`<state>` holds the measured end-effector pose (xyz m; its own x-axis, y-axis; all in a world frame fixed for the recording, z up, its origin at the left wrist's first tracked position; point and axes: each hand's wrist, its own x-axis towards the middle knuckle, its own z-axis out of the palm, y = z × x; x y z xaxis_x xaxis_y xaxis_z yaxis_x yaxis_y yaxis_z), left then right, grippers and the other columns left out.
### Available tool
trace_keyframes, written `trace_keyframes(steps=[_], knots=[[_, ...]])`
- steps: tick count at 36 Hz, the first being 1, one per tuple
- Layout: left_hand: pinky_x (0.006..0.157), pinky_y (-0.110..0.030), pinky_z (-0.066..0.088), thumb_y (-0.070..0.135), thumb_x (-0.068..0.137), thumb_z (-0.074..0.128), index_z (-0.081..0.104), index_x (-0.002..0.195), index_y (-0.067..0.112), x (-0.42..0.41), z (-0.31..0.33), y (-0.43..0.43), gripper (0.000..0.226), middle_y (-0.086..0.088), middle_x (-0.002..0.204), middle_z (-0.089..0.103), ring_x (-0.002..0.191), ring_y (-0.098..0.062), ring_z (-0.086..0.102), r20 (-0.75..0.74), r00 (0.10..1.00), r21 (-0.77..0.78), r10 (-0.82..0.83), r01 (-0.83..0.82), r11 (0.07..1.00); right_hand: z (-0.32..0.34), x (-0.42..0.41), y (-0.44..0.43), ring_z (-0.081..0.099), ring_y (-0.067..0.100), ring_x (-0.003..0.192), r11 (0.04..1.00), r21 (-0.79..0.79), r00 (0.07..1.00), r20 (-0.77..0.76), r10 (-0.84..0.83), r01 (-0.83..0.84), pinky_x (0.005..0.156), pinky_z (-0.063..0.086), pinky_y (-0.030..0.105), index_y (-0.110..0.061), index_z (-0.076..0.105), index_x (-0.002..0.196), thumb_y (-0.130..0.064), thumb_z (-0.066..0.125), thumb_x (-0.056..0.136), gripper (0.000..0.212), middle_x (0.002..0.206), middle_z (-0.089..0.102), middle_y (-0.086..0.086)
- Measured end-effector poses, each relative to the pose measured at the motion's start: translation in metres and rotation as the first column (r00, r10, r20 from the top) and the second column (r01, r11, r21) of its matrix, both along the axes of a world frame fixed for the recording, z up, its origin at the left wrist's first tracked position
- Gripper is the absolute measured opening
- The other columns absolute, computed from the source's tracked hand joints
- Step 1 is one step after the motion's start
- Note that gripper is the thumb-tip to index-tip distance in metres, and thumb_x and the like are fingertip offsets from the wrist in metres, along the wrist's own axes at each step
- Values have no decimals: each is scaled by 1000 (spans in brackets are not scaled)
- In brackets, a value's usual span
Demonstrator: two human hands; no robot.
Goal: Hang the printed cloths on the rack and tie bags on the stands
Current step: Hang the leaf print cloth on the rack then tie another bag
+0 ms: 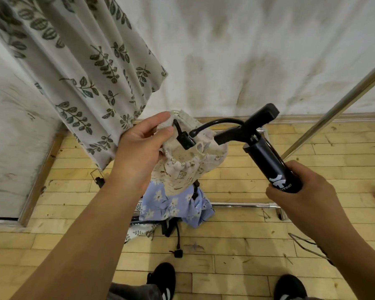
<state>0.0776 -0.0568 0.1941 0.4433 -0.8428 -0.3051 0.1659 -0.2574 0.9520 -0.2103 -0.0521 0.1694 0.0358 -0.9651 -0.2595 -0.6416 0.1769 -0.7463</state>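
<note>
Drawstring bag [188,169], cream and printed, sits above a blue floral cloth [171,204], its mouth pinched by the left hand [139,146]; the right hand [301,191] grips a black hand pump [268,163], its white logo lettering unreadable.

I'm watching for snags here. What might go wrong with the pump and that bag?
The hose nozzle hangs at the mouth of the bag beside its drawstring loop, so it may snag there. The left hand pinches only one side of the rim, so the mouth may sag shut. The right hand holds the pump by its lower end; it may tip.
</note>
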Motion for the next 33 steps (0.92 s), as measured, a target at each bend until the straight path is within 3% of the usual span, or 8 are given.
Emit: trace_keyframes(steps=[4, 7, 10, 18, 22, 25, 29, 33], knots=[[100, -35, 55, 24, 91, 77, 75, 116, 46, 1, -2, 2, 33, 22, 119, 72, 110, -5, 69, 211, 977, 15, -29, 27, 1000, 1, -1, 0, 59, 13, 66, 999, -33, 1000, -7, 17, -17, 54, 41, 23, -35, 62, 98, -12, 78, 82, 32, 81, 65, -8], [57, -29, 45, 20, 96, 72, 73, 121, 45, -1, -3, 4, 36, 6, 92, 68, 57, -19, 49, 292, 956, 2, -32, 33, 999, 0, -2, 0, 61, 10, 70, 998, -55, 999, -44, 27, -29, 56, 42, 23, -36, 62, 100, -12, 79, 82, 34, 83, 65, -11], [42, -24, 27, 17, 97, 69, 72, 122, 44, -2, 0, 5, 37, -10, 73, 49, 43, -14, 24, 319, 946, 0, -62, 65, 998, -2, -3, 0, 60, 8, 72, 997, -61, 995, -90, 49, -55, 57, 41, 23, -36, 61, 103, -15, 79, 83, 34, 83, 65, -12], [44, -23, 31, 13, 99, 66, 72, 122, 45, -16, 6, 10, 40, 7, 55, 42, 45, -11, 28, 324, 904, 29, -279, 285, 958, -5, 0, 4, 66, 13, 68, 994, -85, 993, -99, 66, -75, 63, 62, 43, -43, 61, 109, -23, 79, 86, 36, 83, 67, -11], [54, -31, 39, 16, 99, 66, 71, 124, 49, -24, 6, 11, 41, -9, 65, 42, 56, -22, 35, 297, 892, 25, -340, 349, 937, -4, 1, 5, 64, 8, 69, 985, -109, 982, -147, 115, -131, 62, 56, 35, -44, 63, 109, -25, 78, 87, 33, 79, 67, -12], [63, -37, 42, 18, 100, 66, 70, 124, 51, -27, 7, 10, 41, -31, 89, 57, 69, -32, 41, 289, 878, 24, -381, 391, 920, -5, 3, 6, 62, 5, 71, 976, -112, 965, -206, 160, -186, 60, 49, 27, -44, 63, 108, -28, 78, 87, 30, 77, 66, -15], [64, -37, 42, 17, 100, 66, 70, 123, 50, -30, 6, 11, 41, -30, 93, 59, 69, -35, 37, 275, 880, 13, -386, 398, 917, -9, 4, 9, 63, 7, 70, 978, -67, 955, -241, 174, -195, 63, 59, 40, -48, 61, 110, -41, 75, 86, 28, 77, 67, -16], [63, -32, 43, 15, 100, 66, 71, 123, 49, -32, 4, 11, 42, -19, 82, 55, 67, -20, 40, 268, 881, -8, -390, 407, 913, -10, 7, 11, 61, 4, 75, 966, -35, 916, -326, 232, -257, 67, 59, 34, -49, 59, 118, -49, 74, 86, 35, 82, 66, -19]])
